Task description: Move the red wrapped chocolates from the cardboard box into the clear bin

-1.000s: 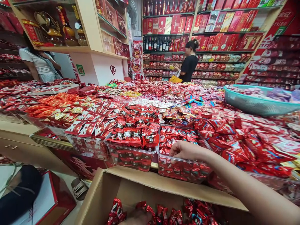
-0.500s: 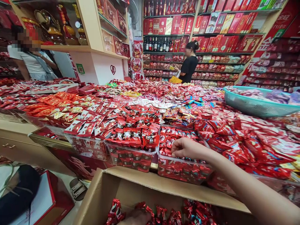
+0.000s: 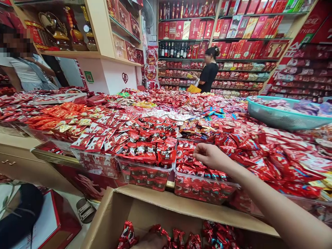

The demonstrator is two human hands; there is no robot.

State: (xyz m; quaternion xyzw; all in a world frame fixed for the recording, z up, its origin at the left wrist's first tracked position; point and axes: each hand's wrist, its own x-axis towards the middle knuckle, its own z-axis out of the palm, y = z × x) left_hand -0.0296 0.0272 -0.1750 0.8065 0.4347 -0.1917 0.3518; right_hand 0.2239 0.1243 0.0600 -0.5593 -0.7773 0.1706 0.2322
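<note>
My right hand (image 3: 204, 154) is over a clear plastic bin (image 3: 204, 190) of small red-wrapped candies (image 3: 184, 152), its fingers curled and closed; whatever they hold, if anything, is hidden. Down at the bottom edge, my left hand (image 3: 151, 240) sits in shadow inside an open cardboard box (image 3: 140, 200). Red foil-wrapped candies (image 3: 178, 238) lie around it, and its fingers cannot be made out. Just left of the right hand's bin is another clear bin (image 3: 145, 174), heaped with red and black candy packets (image 3: 145, 150).
Heaps of wrapped sweets (image 3: 269, 159) cover the counter. A turquoise basket (image 3: 280, 116) stands at right. Shelves of bottles and red boxes (image 3: 178, 30) line the back. One person (image 3: 209, 71) stands behind the counter, another (image 3: 33, 72) at left. A red-sided box (image 3: 63, 218) is on the floor.
My right hand has lifted slightly and shifted a little right above the bin's candies. My left hand stays in the box. The person at left has moved further left.
</note>
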